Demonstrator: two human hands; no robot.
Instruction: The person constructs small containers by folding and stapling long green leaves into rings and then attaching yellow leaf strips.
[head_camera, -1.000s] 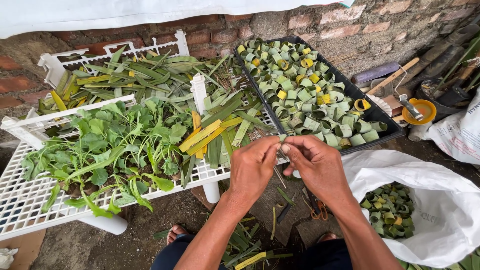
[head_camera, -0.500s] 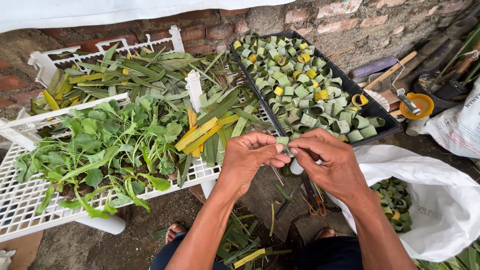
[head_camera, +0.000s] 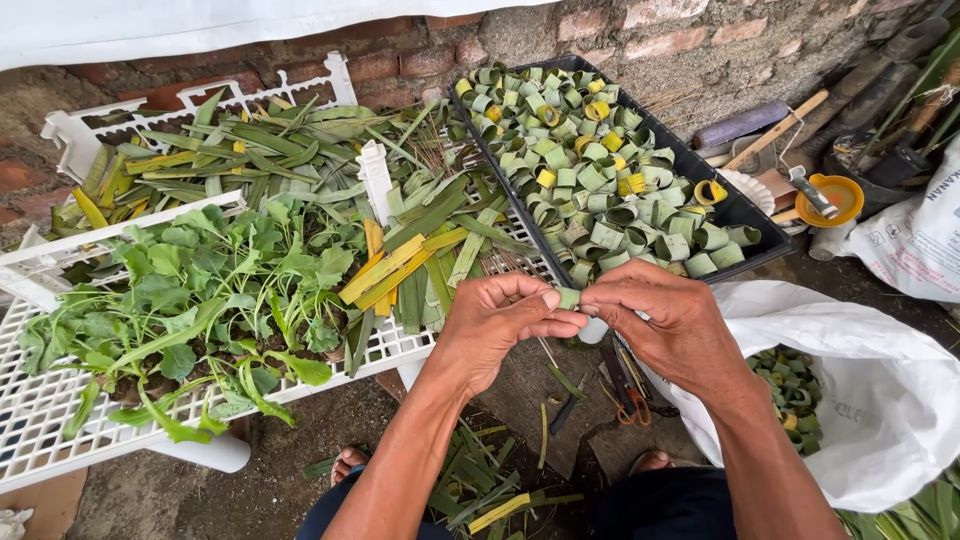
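Between the fingertips of the left hand (head_camera: 497, 318) and right hand (head_camera: 668, 322), both pinched narrow, sits a small green leaf strip (head_camera: 568, 298); it looks light, pliable, best gripped at its ends

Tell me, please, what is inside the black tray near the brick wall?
The black tray is filled with many small rolled leaf rings, mostly green, some yellow. They lie packed and piled together, so the tray's bottom and any lower rings are covered and cannot be seen.
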